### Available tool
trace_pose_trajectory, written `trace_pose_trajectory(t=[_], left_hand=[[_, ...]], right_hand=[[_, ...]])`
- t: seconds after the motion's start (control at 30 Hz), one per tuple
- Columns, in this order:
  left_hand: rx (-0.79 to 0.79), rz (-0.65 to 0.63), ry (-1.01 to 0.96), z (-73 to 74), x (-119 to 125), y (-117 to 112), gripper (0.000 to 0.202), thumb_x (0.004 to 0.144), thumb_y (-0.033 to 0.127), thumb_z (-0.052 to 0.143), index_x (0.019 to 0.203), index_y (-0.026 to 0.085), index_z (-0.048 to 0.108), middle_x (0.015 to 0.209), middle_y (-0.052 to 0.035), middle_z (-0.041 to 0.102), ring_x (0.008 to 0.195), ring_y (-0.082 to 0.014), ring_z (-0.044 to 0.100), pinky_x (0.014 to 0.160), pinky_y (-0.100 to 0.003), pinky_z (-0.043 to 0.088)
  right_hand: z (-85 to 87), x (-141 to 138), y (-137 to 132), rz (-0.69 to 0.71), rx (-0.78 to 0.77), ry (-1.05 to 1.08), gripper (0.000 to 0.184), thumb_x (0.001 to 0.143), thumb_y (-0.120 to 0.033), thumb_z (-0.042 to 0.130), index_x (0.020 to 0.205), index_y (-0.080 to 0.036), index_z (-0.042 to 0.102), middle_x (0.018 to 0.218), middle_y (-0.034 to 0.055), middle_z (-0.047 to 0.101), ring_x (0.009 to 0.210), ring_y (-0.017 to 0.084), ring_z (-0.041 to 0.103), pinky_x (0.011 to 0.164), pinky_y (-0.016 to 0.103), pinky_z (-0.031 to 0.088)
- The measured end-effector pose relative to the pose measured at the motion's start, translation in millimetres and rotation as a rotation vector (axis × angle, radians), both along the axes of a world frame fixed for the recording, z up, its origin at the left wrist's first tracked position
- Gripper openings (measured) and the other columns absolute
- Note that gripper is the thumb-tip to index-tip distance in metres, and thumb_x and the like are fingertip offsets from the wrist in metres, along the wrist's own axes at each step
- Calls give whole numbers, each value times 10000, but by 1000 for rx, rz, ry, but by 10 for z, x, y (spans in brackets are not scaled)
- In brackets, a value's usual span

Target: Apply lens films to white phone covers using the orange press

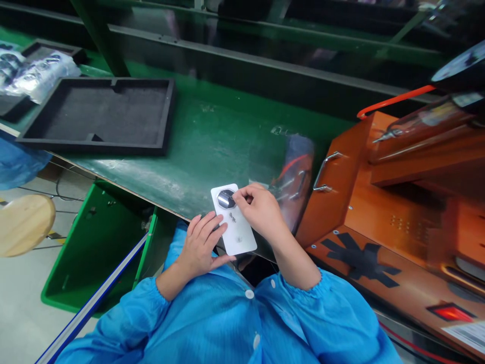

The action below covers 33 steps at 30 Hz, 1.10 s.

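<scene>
Head view: a white panel (242, 235) w/ rounded corners was at the bench's near edge, in front of the blue smock (227, 313), btwn both hands. It lay aslant, face up, w/ a dark disc (226, 199) nr its far end and small dark print (232, 217) below that.

L hand (202, 242): fingers a bit spread, tips on the panel's L side, thumb out along its near edge; can't tell if it gripped the panel or only steadied it. R hand (261, 210): thumb + index tips pressed together at the disc's R edge, other fingers curled; can't tell if anything thin was btwn them.

On the green bench (204, 131), to the L, sat a black tray (113, 108), w/ clear bags (49, 73) just beyond its far L corner. To the R stood an orange machine (337, 177) w/ a metal handle (322, 172), crossed black tape (359, 260) & a lit red switch (452, 312). Below the bench, L: green bin (76, 288), then a round wooden stool (26, 225) on the floor.
</scene>
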<state>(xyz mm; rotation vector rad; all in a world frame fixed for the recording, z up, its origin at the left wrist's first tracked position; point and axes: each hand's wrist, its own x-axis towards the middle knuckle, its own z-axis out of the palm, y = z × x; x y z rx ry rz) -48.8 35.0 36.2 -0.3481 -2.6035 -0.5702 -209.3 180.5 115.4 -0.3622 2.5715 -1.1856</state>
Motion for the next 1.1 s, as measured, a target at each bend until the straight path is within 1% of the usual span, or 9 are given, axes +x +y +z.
trace_pose_trajectory(t=[0.13, 0.27, 0.37, 0.53, 0.73, 0.9, 1.1], left_hand=[[13, -5, 9, -11, 5, -5, 733, 996, 681, 576, 1503, 155, 518, 1449, -176, 656, 1483, -313, 505, 1307, -457, 217], [23, -3, 17, -27, 3, 0, 736, 982, 665, 611, 1502, 151, 526, 1457, -180, 650, 1484, -327, 501, 1304, -480, 231], [19, -7, 26, -22, -2, 4, 717, 991, 661, 600, 1474, 134, 546, 1438, -185, 661, 1481, -322, 504, 1304, -474, 230], [16, -1, 33, -8, -3, 6, 738, 988, 675, 594, 1504, 151, 531, 1437, -180, 663, 1469, -325, 520, 1293, -469, 262], [19, -9, 37, -7, -3, 3, 731, 999, 676, 574, 1482, 130, 537, 1435, -188, 662, 1476, -320, 511, 1307, -466, 223], [14, -7, 45, 7, -10, 4, 704, 1013, 679, 544, 1452, 129, 555, 1420, -188, 670, 1473, -312, 516, 1309, -458, 220], [11, -9, 36, -18, -7, 9, 723, 1014, 691, 528, 1462, 124, 548, 1441, -187, 660, 1485, -316, 498, 1309, -468, 214]], right_hand=[[-16, -8, 10, -2, 22, 16, 173, 889, -276, 612, 772, -203, 716, 896, 48, 650, 857, 218, 606, 812, 369, 437], [-65, -12, 22, 5, 31, 63, 177, 872, -307, 608, 761, -215, 711, 882, 45, 660, 865, 227, 616, 804, 370, 443], [-83, -12, 25, 6, 48, 68, 192, 876, -327, 600, 765, -217, 711, 886, 47, 664, 852, 225, 620, 795, 369, 446], [-68, -12, 32, 11, 52, 70, 198, 875, -326, 590, 771, -221, 722, 901, 53, 676, 861, 229, 628, 797, 370, 451], [-74, -5, 36, 21, 72, 92, 208, 882, -341, 587, 776, -217, 716, 933, 61, 691, 867, 231, 633, 788, 367, 451], [-87, 11, 12, 8, 91, 124, 196, 878, -331, 601, 761, -222, 713, 920, 56, 695, 875, 236, 635, 787, 368, 445], [-104, 43, 7, -3, 91, 178, 181, 878, -328, 623, 763, -221, 714, 913, 51, 688, 820, 219, 628, 760, 354, 447]])
